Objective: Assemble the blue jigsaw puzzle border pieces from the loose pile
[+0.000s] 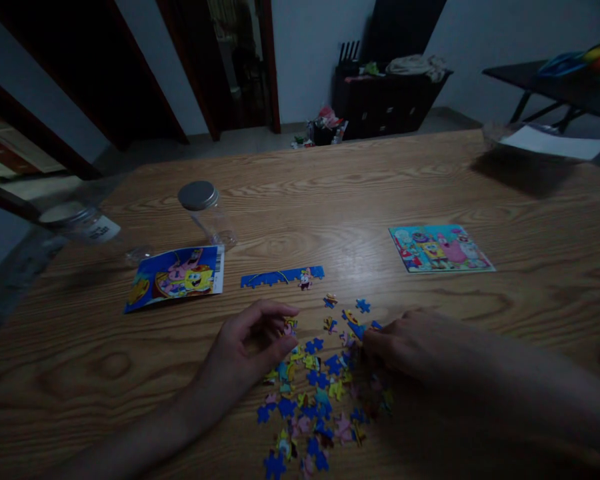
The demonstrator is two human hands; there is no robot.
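Observation:
Loose jigsaw puzzle pieces [317, 379], mostly blue, yellow and pink, lie scattered on the wooden table between my hands. My left hand [253, 343] is curled, with a pinkish puzzle piece [290, 327] between thumb and fingers. At the pile's right edge, my right hand [405, 341] has its fingers pressed together on a blue puzzle piece [376, 325], partly hidden by them. Beyond the pile lies a joined strip of blue puzzle pieces [275, 277] with a small cartoon figure at its right end.
A cartoon picture sheet [180, 277] lies at left, and another picture card [441, 249] at right. Two clear jars, one with a grey lid [199, 196] and one with a label [103, 229], stand at the left. White paper [555, 143] rests on a container at the far right.

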